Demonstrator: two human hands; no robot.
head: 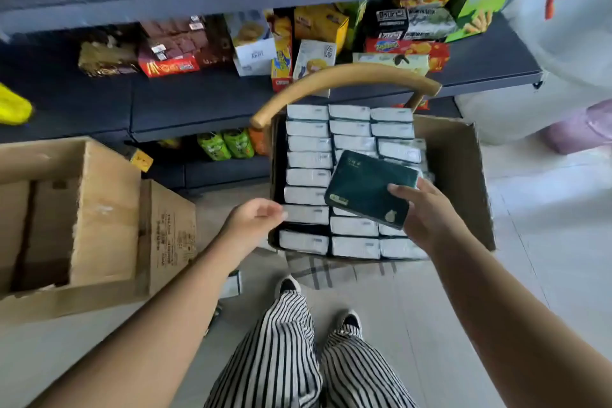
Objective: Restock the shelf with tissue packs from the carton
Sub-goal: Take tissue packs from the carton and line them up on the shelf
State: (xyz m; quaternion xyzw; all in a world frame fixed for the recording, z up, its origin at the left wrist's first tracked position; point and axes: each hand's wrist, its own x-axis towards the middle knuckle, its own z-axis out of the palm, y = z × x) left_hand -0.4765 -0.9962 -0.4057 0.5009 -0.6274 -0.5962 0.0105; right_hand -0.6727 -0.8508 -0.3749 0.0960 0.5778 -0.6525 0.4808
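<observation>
Right, the person stands over the carton [460,169], which sits on a chair with a curved wooden backrest [344,76] rising along its far edge. The carton is packed with tissue packs [308,177] standing on edge in three rows, white ends up, filling it from the far edge to the near one. The right hand [427,212] holds one dark green tissue pack [367,189] flat-side up, just above the middle and right rows, thumb pressed on the top face near the pack's right corner and the other fingers wrapped beneath it. The left hand [255,212] hovers at the carton's near left corner, fingers loosely curled and gripping nothing, its fingertips just beside the white end of a pack in the left row. Beyond the carton runs the dark shelf [185,99], its board bare along the front edge and crowded along the back edge with snack boxes [169,66] in red, yellow, white and green. On a lower board, green pouches [225,144] peek out. To the left, on the floor, an open cardboard box [102,209] stands with its flaps up, well apart from the carton. Striped trousers [288,351] and dark shoes show on the pale tile floor [546,242] below.
</observation>
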